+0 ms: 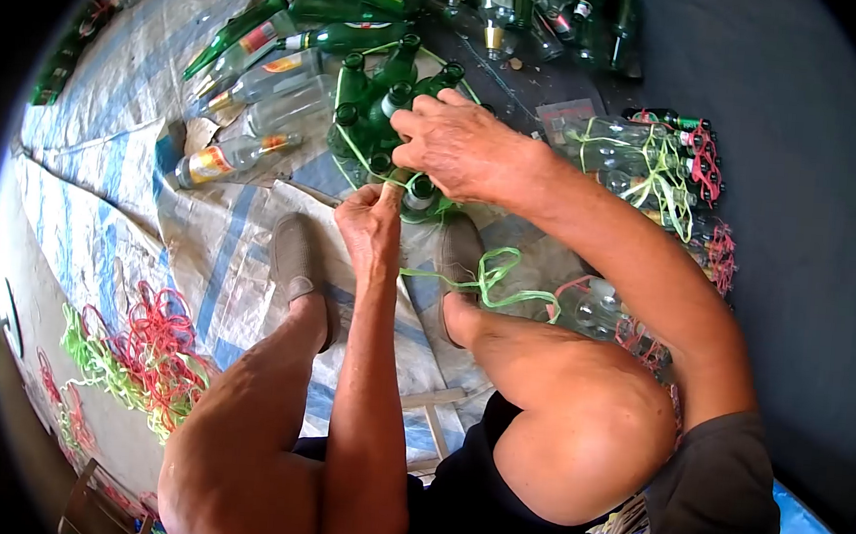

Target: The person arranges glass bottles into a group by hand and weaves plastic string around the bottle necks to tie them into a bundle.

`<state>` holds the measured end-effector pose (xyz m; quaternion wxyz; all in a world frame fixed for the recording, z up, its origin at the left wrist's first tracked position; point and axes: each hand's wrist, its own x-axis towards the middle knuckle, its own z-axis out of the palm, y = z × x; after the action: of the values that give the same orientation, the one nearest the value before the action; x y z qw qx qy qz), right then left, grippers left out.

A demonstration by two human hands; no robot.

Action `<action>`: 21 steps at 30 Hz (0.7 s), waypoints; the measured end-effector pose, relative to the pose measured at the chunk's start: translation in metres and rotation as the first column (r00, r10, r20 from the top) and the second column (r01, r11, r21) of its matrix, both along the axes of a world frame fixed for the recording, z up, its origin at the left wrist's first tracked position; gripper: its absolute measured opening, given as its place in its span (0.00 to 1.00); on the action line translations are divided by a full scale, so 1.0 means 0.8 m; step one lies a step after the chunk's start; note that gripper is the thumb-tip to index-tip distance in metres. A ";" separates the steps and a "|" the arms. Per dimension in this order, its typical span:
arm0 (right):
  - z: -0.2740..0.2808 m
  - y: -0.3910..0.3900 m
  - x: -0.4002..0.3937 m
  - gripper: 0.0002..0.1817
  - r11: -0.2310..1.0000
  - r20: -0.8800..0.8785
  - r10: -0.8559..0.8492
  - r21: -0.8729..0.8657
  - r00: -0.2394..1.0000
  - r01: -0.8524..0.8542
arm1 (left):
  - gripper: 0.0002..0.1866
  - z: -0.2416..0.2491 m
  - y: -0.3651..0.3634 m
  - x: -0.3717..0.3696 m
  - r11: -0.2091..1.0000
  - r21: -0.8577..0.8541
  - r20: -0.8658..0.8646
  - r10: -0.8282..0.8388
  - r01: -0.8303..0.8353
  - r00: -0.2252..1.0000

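Several upright green bottles (354, 81) stand in a cluster between my feet and the bottle pile, with a light green string (353, 147) running around their necks. My left hand (369, 221) is closed on the string at the cluster's near edge, thumb against it. Over the right side of the cluster, my right hand (448, 147) has its fingers curled among the bottle necks; its fingertips are partly hidden, and what they hold is too small to make out. A loose green string end (491, 281) trails to the right above my right foot.
Loose green and clear bottles (355, 36) lie beyond the cluster. Tied bottle bundles (644, 163) lie at the right beside a dark surface (779, 222). Red and green strings (149, 347) are heaped at the left on the striped sheet (105, 205).
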<state>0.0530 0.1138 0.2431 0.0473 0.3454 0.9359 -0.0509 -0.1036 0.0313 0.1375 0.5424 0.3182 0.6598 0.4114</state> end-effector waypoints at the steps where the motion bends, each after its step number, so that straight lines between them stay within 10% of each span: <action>1: 0.003 0.002 0.001 0.04 1.000 0.002 0.003 0.007 1.000 -0.003 | 0.19 0.000 0.001 0.000 1.000 0.013 0.016 -0.003 0.002 1.000; 21: 0.039 -0.006 0.018 0.07 0.992 -0.129 -0.071 0.098 0.989 0.084 | 0.21 0.025 -0.002 0.006 0.992 0.117 0.036 -0.056 0.051 0.998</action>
<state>0.0670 0.1093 0.2745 -0.0315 0.3799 0.9241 -0.0257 -0.0987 0.0296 0.1574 0.5468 0.3586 0.6151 0.4405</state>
